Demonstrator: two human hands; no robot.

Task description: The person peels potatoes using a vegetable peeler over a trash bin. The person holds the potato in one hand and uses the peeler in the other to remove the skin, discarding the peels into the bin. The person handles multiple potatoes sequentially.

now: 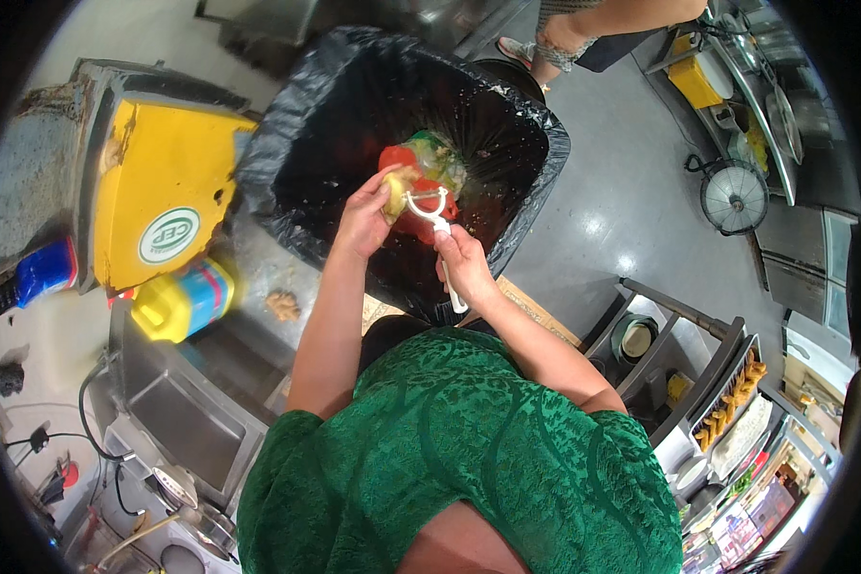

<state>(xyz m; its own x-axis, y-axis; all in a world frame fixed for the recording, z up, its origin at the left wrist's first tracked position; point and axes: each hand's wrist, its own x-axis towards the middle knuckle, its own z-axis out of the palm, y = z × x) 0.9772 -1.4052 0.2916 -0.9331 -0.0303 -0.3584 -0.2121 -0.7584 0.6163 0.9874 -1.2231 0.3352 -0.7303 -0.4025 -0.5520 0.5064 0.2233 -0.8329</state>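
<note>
Over a large bin lined with a black plastic bag (308, 79), my left hand (366, 219) holds a pale yellow, partly peeled piece of produce (396, 198), perhaps a potato or ginger. My right hand (465, 264) is closed around the handle of a white Y-shaped peeler (427, 209). The peeler's head is at the right side of the produce; whether the blade touches it cannot be told. Below both hands, red material (396, 156) and a clear bag with greenish scraps (441, 161) lie inside the bin.
Left of the bin are a yellow panel (165, 172), a yellow jug (165, 312), a knobbly ginger-like piece (283, 306) and a metal sink (186, 423). Another person's arm (617, 18) and shoe (516, 52) show beyond the bin. A fan (735, 196) and metal shelving (689, 308) stand right.
</note>
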